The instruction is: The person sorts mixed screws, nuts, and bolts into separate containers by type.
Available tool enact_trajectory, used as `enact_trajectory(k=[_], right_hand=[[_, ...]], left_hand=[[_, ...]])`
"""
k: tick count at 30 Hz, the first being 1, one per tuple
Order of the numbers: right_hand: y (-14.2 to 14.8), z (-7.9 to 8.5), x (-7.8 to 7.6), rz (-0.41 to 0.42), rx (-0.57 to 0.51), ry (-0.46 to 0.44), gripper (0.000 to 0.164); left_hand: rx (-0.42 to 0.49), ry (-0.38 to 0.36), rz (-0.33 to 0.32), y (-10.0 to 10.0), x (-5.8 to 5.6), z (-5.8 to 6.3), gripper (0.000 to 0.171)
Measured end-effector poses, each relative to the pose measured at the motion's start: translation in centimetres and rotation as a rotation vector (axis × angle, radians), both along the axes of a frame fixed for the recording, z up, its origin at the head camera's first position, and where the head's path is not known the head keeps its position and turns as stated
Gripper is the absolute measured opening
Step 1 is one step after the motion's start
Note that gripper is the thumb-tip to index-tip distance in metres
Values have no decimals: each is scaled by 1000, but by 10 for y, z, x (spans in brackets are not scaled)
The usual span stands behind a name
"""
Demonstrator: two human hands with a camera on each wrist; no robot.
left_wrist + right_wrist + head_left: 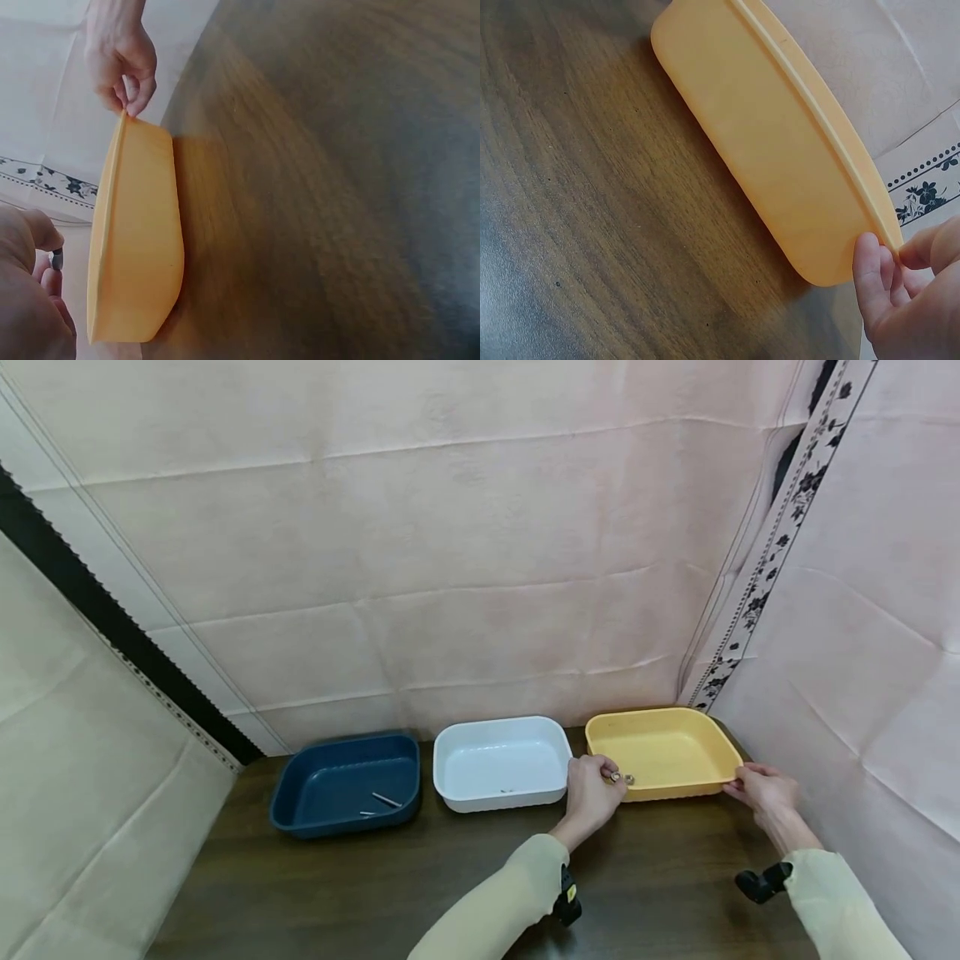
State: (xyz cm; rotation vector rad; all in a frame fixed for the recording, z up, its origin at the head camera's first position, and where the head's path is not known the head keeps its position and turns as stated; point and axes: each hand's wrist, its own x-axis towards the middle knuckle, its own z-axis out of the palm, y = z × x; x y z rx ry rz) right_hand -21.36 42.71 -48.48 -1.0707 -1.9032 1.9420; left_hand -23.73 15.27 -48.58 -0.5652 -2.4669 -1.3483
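My left hand [592, 792] is over the near left corner of the yellow tray [663, 747], pinching a small metal piece [55, 259] that looks like a nut between thumb and fingers. Another small shiny piece [629, 779] shows just beside the fingertips, against the tray's near left inside. At the tray's right end, my right hand [767, 793] grips the rim with thumb and fingers. The right wrist view shows these fingers [870, 277] at the tray's corner, thumb over the rim. The tray stands upright on the brown table.
Left of the yellow tray stands a white tray [502, 803] with tiny bits in it. Farther left, a dark blue tray [318, 827] holds thin metal rods [387, 799]. Pale cloth [465, 543] hangs behind and on both sides of the wooden table [337, 893].
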Motion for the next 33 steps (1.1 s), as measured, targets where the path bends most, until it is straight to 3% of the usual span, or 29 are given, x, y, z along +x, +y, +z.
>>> enact_trajectory(k=[8, 18, 23, 33], right_hand=[[0, -2, 0, -7, 20, 3, 42], [0, -6, 1, 0, 15, 13, 42], [-2, -5, 1, 17, 9, 9, 41], [-1, -3, 0, 2, 8, 27, 39]], left_hand=[[-35, -1, 16, 16, -6, 1, 4], [-17, 42, 107, 28, -8, -6, 14], [12, -4, 107, 23, -7, -8, 23], [52, 32, 38, -13, 5, -12, 8]])
